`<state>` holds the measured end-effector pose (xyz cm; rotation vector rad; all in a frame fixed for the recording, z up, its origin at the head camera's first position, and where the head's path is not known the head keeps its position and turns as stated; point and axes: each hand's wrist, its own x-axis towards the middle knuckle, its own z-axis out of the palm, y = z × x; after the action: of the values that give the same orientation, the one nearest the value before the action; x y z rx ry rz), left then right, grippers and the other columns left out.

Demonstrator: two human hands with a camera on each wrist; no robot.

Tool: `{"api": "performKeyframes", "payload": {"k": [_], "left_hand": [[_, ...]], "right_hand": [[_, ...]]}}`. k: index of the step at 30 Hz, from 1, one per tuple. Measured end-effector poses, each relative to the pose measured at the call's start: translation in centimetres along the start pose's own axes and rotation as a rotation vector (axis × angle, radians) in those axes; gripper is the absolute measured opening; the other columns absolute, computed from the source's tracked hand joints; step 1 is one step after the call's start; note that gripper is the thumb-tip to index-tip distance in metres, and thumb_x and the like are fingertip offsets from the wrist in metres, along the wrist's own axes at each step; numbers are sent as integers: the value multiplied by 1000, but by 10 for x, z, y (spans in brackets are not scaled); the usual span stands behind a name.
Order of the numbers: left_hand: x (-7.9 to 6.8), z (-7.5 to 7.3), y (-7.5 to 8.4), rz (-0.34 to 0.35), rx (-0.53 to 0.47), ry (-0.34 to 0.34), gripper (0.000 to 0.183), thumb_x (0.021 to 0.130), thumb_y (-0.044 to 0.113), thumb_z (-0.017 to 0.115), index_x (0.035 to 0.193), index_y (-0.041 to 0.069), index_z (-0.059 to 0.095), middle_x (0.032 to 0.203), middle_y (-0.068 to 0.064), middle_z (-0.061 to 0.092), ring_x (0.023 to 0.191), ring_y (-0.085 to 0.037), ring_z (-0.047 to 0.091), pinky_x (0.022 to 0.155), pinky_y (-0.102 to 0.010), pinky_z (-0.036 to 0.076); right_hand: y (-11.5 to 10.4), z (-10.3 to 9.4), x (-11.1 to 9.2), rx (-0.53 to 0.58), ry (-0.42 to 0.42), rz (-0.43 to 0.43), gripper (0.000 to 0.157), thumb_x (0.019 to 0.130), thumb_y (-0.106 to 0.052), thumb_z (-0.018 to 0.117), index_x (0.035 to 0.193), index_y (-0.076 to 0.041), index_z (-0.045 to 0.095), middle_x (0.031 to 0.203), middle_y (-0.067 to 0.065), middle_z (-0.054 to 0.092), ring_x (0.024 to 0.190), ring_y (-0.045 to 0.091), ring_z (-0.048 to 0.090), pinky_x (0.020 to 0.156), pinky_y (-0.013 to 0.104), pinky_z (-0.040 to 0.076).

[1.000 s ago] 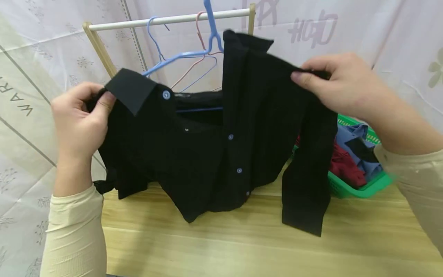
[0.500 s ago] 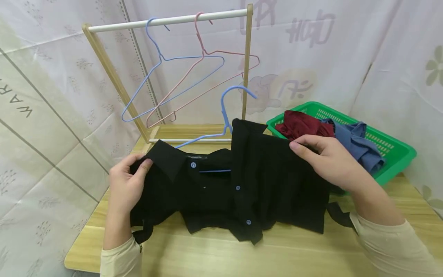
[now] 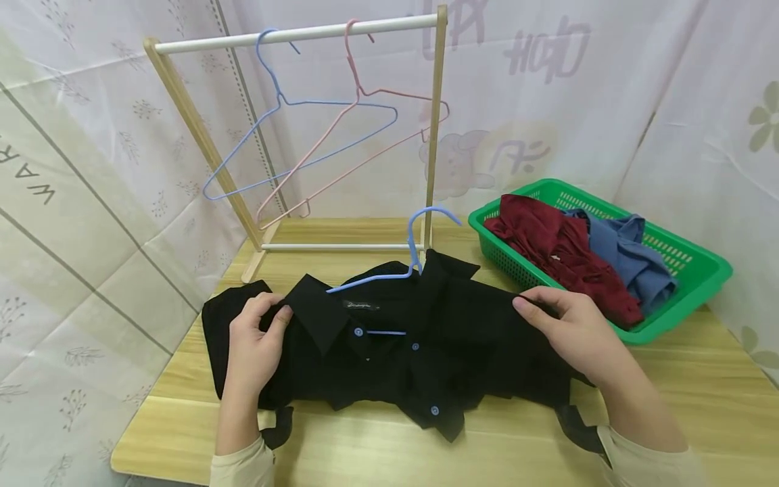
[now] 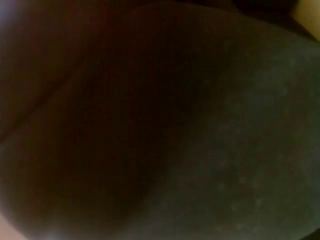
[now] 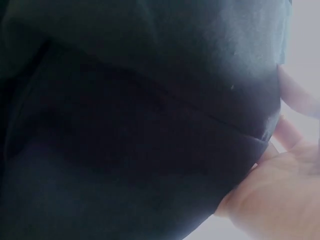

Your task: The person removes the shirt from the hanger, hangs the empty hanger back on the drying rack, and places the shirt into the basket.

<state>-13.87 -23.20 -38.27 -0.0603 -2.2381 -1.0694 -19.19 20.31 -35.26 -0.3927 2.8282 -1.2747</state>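
Observation:
A black shirt [image 3: 487,338] with blue buttons lies spread on the wooden table, its collar toward the rack. Inside it sits a blue hanger [image 3: 377,277], whose hook rises above the collar and leans right. My left hand [image 3: 255,345] pinches the shirt near the left shoulder, thumb on top. At the other shoulder my right hand [image 3: 578,331] pinches the cloth between thumb and fingers. Dark cloth [image 4: 200,125] fills the left wrist view. In the right wrist view, black fabric [image 5: 140,125] covers most of the frame, with my right hand's fingers at its edge.
Behind the shirt stands a small rack [image 3: 304,34] with wooden posts and a white rail. A blue hanger [image 3: 328,159] and a pink hanger [image 3: 389,142] hang from it. To the right, a green basket [image 3: 700,277] holds a dark red garment [image 3: 548,237] and a blue garment [image 3: 639,257].
Both hands have lowered the black shirt and its hanger from in front of the rack onto the table. The rack's hangers and the basket came back into full sight.

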Motion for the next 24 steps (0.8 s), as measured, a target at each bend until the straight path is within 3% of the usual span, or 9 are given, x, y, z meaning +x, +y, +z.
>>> {"api": "performKeyframes", "payload": {"k": [5, 12, 19, 24], "left_hand": [[-1, 3, 1, 52, 35, 1, 12, 90, -2, 64, 96, 7, 69, 85, -2, 64, 84, -7, 48, 76, -23, 38], [-1, 14, 10, 299, 210, 58, 12, 87, 2, 69, 98, 6, 74, 82, -6, 66, 85, -23, 53, 80, -42, 38], [-3, 22, 18, 324, 200, 52, 14, 87, 5, 70, 99, 8, 76, 82, -3, 67, 81, -21, 57, 85, -44, 38], [-1, 19, 14, 317, 203, 37, 16, 87, 4, 69, 102, 8, 74, 87, -4, 69, 84, -21, 57, 84, -47, 39]], "right_hand": [[2, 1, -3, 15, 5, 16, 33, 97, -47, 56, 112, -20, 68, 106, 3, 62, 97, 10, 50, 75, 20, 44], [-3, 4, -2, 20, 16, -18, 29, 96, -45, 58, 108, -21, 70, 104, 0, 65, 93, 7, 52, 74, 19, 45], [-4, 8, -3, 10, 6, 15, 34, 95, -49, 58, 111, -21, 69, 106, 2, 66, 96, 8, 52, 74, 21, 46], [-2, 7, -3, 25, 12, 29, 34, 95, -48, 59, 112, -21, 70, 107, 0, 66, 97, 7, 52, 74, 20, 46]]}}
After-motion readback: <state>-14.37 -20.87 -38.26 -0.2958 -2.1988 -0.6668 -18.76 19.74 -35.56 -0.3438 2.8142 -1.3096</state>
